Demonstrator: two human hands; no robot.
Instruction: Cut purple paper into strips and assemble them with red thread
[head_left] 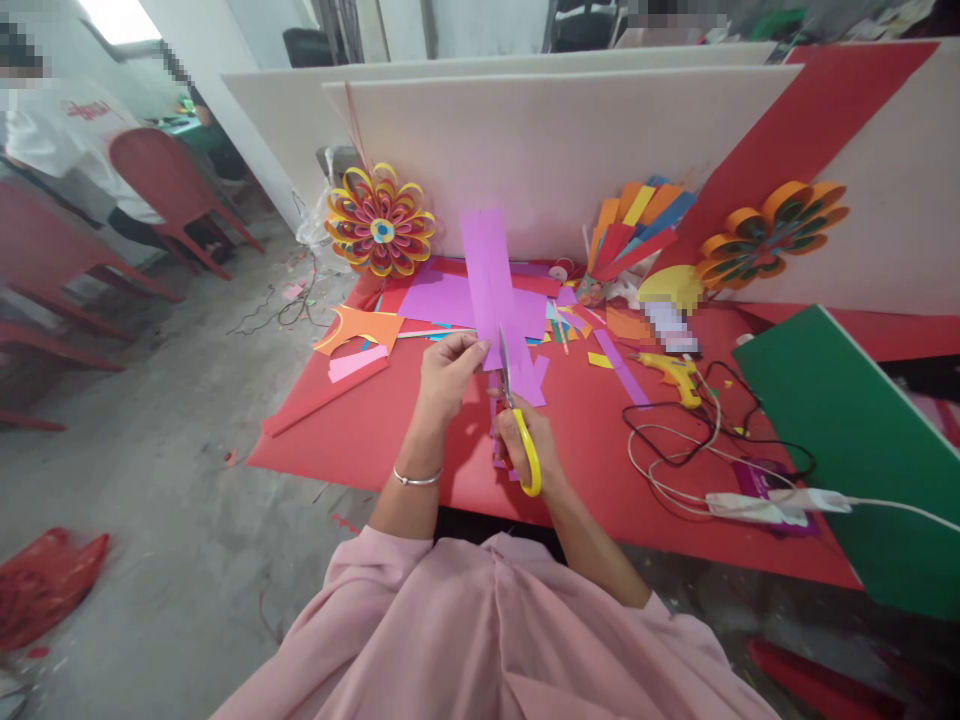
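Over the red-covered table (420, 430), my left hand (450, 370) pinches the lower left edge of a long purple paper strip (486, 265). My right hand (529, 440) is closed around the yellow handles of a pair of scissors (531, 455). The blades point away from me and lie at the strip's lower end, beside the left fingertips. Whether the blades are cutting through the paper cannot be made out. Below, narrow purple paper pieces hang or lie near my right hand. A larger purple sheet (431, 298) lies behind the strip.
A paper flower (382, 230) and an orange paper flower (780, 235) lean at the back against white boards (555, 140). To the right are a yellow glue gun (675, 377), tangled cords, a power strip (776, 503) and a green board (847, 450). Paper scraps (360, 330) lie left.
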